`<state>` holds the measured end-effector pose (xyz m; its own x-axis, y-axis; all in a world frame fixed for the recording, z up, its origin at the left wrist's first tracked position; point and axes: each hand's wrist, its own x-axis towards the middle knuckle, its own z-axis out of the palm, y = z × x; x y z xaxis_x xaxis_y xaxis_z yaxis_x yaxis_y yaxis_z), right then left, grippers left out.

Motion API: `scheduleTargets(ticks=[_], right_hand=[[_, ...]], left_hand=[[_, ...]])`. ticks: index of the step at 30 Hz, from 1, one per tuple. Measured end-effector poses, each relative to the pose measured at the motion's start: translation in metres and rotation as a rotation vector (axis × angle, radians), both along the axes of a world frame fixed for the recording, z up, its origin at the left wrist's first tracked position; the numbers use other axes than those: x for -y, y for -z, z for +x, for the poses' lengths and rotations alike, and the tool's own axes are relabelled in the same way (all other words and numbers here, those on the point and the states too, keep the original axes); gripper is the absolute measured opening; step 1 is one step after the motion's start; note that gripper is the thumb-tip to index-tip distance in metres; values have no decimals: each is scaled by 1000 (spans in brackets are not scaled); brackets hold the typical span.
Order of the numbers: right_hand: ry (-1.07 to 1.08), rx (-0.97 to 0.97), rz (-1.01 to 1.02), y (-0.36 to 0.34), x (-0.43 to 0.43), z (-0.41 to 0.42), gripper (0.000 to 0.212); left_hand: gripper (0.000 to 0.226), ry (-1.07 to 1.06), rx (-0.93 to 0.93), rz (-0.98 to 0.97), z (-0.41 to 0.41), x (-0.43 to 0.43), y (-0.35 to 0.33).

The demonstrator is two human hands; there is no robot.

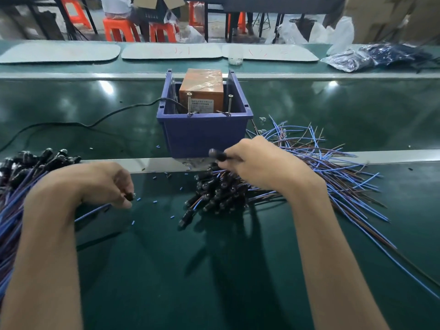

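Currently: the green desk (pixel 214 270) fills the view, with a metal rail (pixel 392 156) running across its far side. Loose blue and brown wires (pixel 345 182) fan out toward the right edge, crossing the rail. A left bundle (pixel 14 186) of capped wires lies at the left edge, black caps toward the rail. The blue bin (pixel 204 136) stands behind the rail at mid-desk. An orange box (pixel 202 91) sits inside it, and a black cable (pixel 95 122) runs off toward the left edge.

A centre heap (pixel 214 194) of black-capped leads lies just inside the rail, touching the loose wires.

My right hand (pixel 257 160) is over that heap, fingers curled round a raised lead (pixel 217 155). Its black cap points left, in front of the bin wall.

My left hand (pixel 104 184) is beside the left bundle, thumb and fingertips pinching a low lead (pixel 129 196) by its black cap, close above the desk.

Short blue bits (pixel 172 217) lie scattered on the desk between both hands.
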<state>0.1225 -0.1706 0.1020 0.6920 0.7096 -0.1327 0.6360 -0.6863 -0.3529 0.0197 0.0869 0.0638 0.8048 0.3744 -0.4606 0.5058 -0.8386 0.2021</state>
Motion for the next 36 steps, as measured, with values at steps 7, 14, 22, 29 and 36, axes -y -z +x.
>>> scheduleTargets(ticks=[7, 14, 22, 29, 36], right_hand=[[45, 96, 353, -1, 0, 7, 20], [-108, -52, -105, 8, -2, 2, 34], [-107, -108, -130, 3, -6, -4, 46], [-77, -98, 103, 0, -4, -2, 35], [-162, -329, 425, 0, -14, -12, 26]], left_hand=[[17, 53, 62, 14, -3, 7, -13], [22, 91, 135, -24, -5, 19, -27], [24, 136, 284, -58, -6, 32, -39], [25, 195, 554, -136, -3, 53, -48], [22, 391, 997, -248, 6, 99, -62]])
